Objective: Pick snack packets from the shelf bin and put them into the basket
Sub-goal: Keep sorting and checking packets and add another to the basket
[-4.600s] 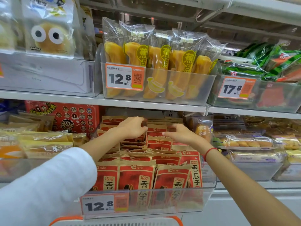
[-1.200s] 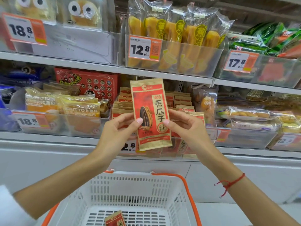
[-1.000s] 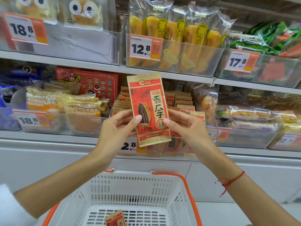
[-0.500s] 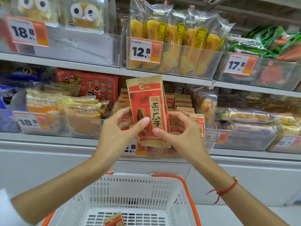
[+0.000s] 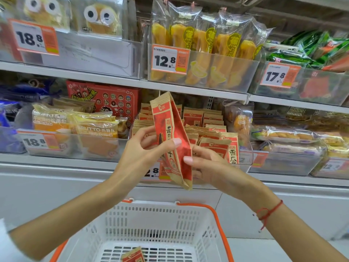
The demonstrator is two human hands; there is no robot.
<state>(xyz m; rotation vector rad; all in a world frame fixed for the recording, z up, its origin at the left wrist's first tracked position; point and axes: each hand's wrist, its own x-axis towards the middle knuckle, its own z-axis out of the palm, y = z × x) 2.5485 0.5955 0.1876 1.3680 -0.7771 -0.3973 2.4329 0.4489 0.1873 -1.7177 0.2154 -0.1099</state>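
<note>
Grip: left hand and right hand both pinch one red snack packet, thumbs on its near face. Packet held between them, above the basket, before the shelf bin. Long axis near upright, top tilted left, turned edge-on. Its print is partly hidden. A second packet in the basket is cut off.

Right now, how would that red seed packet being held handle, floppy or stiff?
Probably floppy: the red seed packet bends between the left hand and right hand. Likely light, since fingertips alone hold it.
</note>
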